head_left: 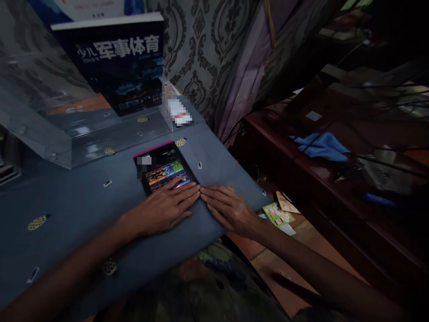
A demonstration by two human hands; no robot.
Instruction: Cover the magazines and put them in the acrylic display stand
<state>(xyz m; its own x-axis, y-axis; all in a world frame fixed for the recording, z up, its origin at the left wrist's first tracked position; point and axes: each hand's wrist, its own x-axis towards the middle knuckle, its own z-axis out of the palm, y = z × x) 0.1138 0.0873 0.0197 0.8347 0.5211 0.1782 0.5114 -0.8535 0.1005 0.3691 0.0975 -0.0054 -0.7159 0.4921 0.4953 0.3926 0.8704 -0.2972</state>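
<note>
A dark book (pixel 169 154) with a magenta edge and rows of small coloured pictures lies flat on the blue-grey patterned tablecloth (pixel 83 214). My left hand (pixel 172 201) rests flat across its near part, fingers stretched toward the right, hiding the lower pictures. From the other side my right hand (pixel 231 205) reaches to the book's near right corner, with its fingers stretched out side by side. Its fingertips meet those of my left hand there. Neither hand has its fingers wrapped round the book.
A clear plastic stand (pixel 124 134) holds an upright blue book (pixel 117 67) at the back. White packets (pixel 179 111) sit behind the stand's right end. A dark red wooden cabinet (pixel 284 165) carries cables and a blue cloth (pixel 323 146). Papers (pixel 278 214) lie on the floor.
</note>
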